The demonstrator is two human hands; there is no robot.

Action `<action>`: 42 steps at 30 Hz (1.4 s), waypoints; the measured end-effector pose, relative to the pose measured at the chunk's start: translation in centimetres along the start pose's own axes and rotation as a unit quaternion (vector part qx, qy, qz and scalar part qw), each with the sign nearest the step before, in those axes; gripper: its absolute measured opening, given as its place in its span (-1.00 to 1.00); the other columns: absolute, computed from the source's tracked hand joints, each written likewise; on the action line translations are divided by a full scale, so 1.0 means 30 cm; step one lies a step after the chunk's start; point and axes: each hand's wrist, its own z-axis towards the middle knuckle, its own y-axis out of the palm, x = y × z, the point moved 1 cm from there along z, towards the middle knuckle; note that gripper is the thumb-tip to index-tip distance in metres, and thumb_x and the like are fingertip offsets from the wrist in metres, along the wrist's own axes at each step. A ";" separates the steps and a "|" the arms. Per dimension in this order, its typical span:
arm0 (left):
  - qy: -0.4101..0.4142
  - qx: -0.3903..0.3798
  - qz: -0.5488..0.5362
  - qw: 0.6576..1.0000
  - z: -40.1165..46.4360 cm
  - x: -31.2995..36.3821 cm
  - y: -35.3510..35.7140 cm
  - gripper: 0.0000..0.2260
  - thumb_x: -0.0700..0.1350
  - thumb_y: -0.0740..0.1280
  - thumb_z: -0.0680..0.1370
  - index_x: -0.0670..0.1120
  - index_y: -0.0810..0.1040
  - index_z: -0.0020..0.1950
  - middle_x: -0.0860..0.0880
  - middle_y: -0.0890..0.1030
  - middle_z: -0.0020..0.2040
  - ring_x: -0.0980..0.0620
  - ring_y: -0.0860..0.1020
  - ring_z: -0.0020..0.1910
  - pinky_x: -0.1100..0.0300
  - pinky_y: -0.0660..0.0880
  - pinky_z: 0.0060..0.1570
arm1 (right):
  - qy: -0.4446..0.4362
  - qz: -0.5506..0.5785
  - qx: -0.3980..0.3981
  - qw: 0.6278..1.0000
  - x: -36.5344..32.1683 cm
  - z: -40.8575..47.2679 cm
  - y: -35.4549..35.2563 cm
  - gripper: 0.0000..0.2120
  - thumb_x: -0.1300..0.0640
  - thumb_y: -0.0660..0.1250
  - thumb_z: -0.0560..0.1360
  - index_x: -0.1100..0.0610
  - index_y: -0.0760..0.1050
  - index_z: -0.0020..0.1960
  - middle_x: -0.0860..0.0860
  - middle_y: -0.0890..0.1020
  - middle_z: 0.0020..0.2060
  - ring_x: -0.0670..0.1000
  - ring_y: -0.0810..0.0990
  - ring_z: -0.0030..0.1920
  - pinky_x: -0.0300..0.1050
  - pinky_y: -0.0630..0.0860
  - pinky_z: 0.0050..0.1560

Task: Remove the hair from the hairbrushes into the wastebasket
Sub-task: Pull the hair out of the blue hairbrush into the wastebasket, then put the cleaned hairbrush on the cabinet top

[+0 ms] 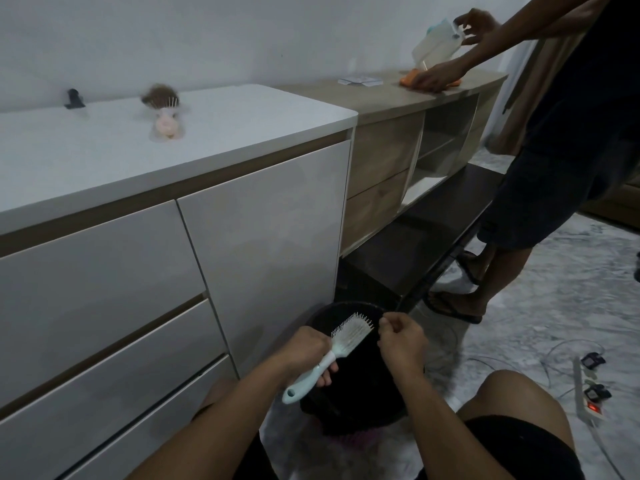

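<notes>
Holding the blue brush (334, 351) over the black wastebasket (349, 308), the left hand (304, 351) had its fingers wrapped round the handle. The right hand (401, 337) pinched its fingers together by the bristles; any hair there was too small to see. Brush looked light and stiff. Hair would be soft, so pinch it. 1 hairy brush (162, 109) lay far left on the counter (242, 129).

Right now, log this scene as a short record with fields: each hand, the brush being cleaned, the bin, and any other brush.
left hand: grips the handle of the light blue hairbrush
right hand: fingers pinched together beside the brush head; hair too fine to make out
light blue hairbrush: bristles up, held over the wastebasket
wastebasket: black, on the floor against the white cabinet
second hairbrush: on the cabinet top, full of brown hair
bystander: standing at right, handling items on the wooden shelf
</notes>
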 end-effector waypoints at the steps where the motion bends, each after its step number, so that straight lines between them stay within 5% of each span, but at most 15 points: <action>1: 0.010 0.001 0.010 1.000 -0.002 0.003 0.001 -0.76 -0.24 0.11 0.57 -0.23 0.58 -0.09 -0.16 0.60 -0.35 -0.02 0.53 -0.55 0.20 0.44 -0.57 | -0.001 0.002 -0.016 1.000 -0.004 0.003 0.001 -0.99 0.05 0.39 0.47 -0.05 0.56 -0.12 -0.02 0.69 -0.18 0.05 0.69 -0.12 0.15 0.66 -0.03; 7: 0.101 0.007 0.091 0.991 -0.022 0.058 -0.006 -0.77 -0.15 0.22 0.61 -0.08 0.58 0.21 -0.06 0.54 -0.32 0.06 0.50 -0.54 0.23 0.47 -0.54 | 0.047 0.077 -0.152 0.984 -0.109 0.000 0.011 -0.54 -0.03 0.54 0.37 -0.03 0.46 0.21 0.07 0.67 -0.03 0.14 0.70 -0.04 0.04 0.69 -0.26; 11: 0.142 0.022 0.117 0.983 -0.037 0.105 -0.042 -0.73 -0.21 0.34 0.55 -0.18 0.56 0.25 0.00 0.55 -0.34 0.15 0.47 -0.56 0.27 0.46 -0.55 | 0.062 0.093 -0.138 0.984 -0.192 0.052 0.051 -0.69 0.17 0.56 0.31 0.10 0.58 0.02 0.17 0.70 -0.05 0.20 0.72 -0.11 -0.02 0.65 -0.34; 15: 0.175 0.115 0.117 0.971 -0.076 0.158 -0.109 -0.59 -0.25 0.49 0.42 -0.18 0.53 0.25 -0.02 0.56 -0.20 0.23 0.47 -0.50 0.37 0.45 -0.47 | 0.020 0.123 -0.106 0.987 -0.335 0.096 0.049 -0.68 0.19 0.53 0.30 0.12 0.62 0.04 0.14 0.72 -0.12 0.18 0.71 -0.09 -0.08 0.62 -0.34; 17: 0.199 0.176 0.146 0.953 -0.108 0.190 -0.146 -0.67 -0.19 0.51 0.39 -0.09 0.59 0.13 0.05 0.56 -0.23 0.28 0.46 -0.47 0.44 0.40 -0.43 | -0.009 0.136 -0.099 0.986 -0.428 0.103 0.041 -0.71 0.17 0.53 0.30 0.06 0.62 0.01 0.11 0.71 -0.12 0.16 0.71 -0.08 -0.04 0.65 -0.29; 21: 0.237 0.277 0.189 0.912 -0.183 0.264 -0.200 -0.85 -0.08 0.44 0.37 -0.07 0.66 -0.09 -0.03 0.65 -0.29 0.15 0.52 -0.38 0.16 0.48 -0.27 | -0.081 0.132 -0.090 0.984 -0.640 0.103 0.050 -0.62 0.14 0.53 0.33 0.07 0.61 0.13 0.04 0.70 -0.08 0.05 0.69 -0.07 0.08 0.68 -0.04; 26: 0.293 0.377 0.212 0.853 -0.286 0.410 -0.282 -0.81 0.03 0.43 0.43 -0.01 0.67 -0.02 0.00 0.68 -0.21 0.00 0.60 -0.25 0.13 0.48 -0.24 | -0.229 0.065 -0.107 0.965 -0.941 0.034 0.096 -0.44 0.01 0.48 0.44 0.08 0.45 0.40 0.06 0.59 0.23 -0.01 0.58 0.13 -0.13 0.48 0.10; 29: 0.316 0.410 0.189 0.834 -0.348 0.492 -0.342 -0.81 0.02 0.45 0.45 -0.03 0.66 0.00 -0.01 0.68 -0.18 -0.06 0.61 -0.24 0.06 0.54 -0.23 | -0.313 -0.003 -0.143 0.939 -1.091 -0.030 0.165 -0.23 -0.09 0.46 0.43 0.11 0.25 0.53 0.05 0.44 0.43 0.05 0.48 0.34 -0.07 0.41 0.31; 34: 0.331 0.469 0.167 0.802 -0.428 0.555 -0.471 -0.77 0.03 0.44 0.46 -0.03 0.63 0.05 -0.02 0.69 -0.12 -0.06 0.61 -0.17 0.03 0.56 -0.14 | -0.385 -0.023 -0.186 0.903 -1.260 -0.132 0.317 -0.12 -0.12 0.50 0.26 0.02 0.27 0.51 -0.03 0.45 0.42 0.10 0.54 0.31 0.15 0.52 0.27; 39: 0.351 0.519 0.191 0.756 -0.504 0.550 -0.610 -0.51 0.01 0.39 0.53 -0.01 0.35 0.42 0.00 0.62 0.11 -0.02 0.58 0.00 0.14 0.47 -0.02 | -0.419 0.007 -0.212 0.883 -1.397 -0.227 0.468 -0.20 -0.06 0.54 0.23 0.01 0.40 0.43 -0.03 0.47 0.40 0.10 0.57 0.26 0.12 0.52 0.27; 42: 0.329 0.559 0.253 0.718 -0.541 0.536 -0.689 -0.52 0.01 0.41 0.50 -0.04 0.39 0.38 0.00 0.60 0.16 -0.03 0.51 0.09 0.13 0.42 0.02 | -0.437 -0.019 -0.219 0.872 -1.454 -0.285 0.573 -0.25 -0.03 0.53 0.26 -0.02 0.42 0.43 -0.04 0.49 0.38 0.07 0.52 0.31 0.06 0.46 0.34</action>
